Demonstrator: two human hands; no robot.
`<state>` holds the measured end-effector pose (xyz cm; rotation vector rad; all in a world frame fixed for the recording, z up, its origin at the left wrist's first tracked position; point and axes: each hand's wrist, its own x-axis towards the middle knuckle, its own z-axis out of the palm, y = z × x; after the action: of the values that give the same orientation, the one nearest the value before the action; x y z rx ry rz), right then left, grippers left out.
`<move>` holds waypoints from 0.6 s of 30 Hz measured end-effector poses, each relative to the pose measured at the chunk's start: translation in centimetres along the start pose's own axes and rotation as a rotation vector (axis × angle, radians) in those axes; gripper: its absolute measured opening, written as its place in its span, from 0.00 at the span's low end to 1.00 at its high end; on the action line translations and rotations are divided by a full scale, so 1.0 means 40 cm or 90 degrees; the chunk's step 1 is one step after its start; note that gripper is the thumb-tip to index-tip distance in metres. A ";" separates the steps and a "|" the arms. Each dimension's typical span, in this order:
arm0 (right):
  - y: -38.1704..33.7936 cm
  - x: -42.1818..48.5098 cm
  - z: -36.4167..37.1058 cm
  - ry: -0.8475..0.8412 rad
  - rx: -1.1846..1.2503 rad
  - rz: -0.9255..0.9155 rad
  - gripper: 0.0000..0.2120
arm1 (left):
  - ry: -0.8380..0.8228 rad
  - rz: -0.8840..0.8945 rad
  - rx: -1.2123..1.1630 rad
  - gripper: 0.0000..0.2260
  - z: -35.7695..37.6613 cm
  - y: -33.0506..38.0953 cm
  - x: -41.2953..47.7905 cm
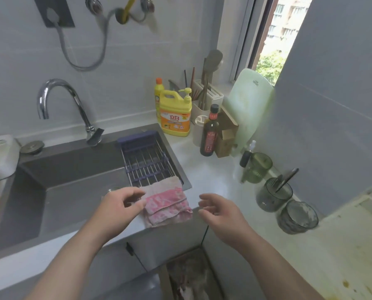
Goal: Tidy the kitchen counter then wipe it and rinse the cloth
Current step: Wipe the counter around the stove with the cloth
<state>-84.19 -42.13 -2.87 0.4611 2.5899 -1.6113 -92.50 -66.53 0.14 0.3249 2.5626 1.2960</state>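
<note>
Pink-and-white, one folded cloth (167, 203) lies at the sink's (72, 167) front right corner, partly over the single wire rack (146, 161) and the bench (213, 174) edge. Two hands flank it. The left hand (120, 204) has loosely curved fingers, thumb and forefinger parted, with the tips at the cloth's left edge. The right hand (219, 211) hovers just beside the right edge, fingers relaxed and spread, holding nothing. On the bench stand two yellow bottles (175, 113), one dark bottle (210, 135) and three tinted glass cups (274, 197).
</note>
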 end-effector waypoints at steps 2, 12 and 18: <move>0.013 0.047 0.020 -0.009 -0.015 0.012 0.18 | -0.017 -0.010 0.007 0.09 0.006 -0.024 0.065; 0.050 0.263 0.133 0.028 -0.034 0.134 0.19 | -0.183 -0.020 0.103 0.11 0.061 -0.168 0.420; 0.069 0.331 0.195 0.047 -0.065 0.192 0.15 | -0.301 -0.029 0.146 0.19 0.110 -0.240 0.534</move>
<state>-96.90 -44.96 -11.51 0.8693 2.4873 -1.3815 -112.08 -62.20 -12.75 0.5407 2.2903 0.7888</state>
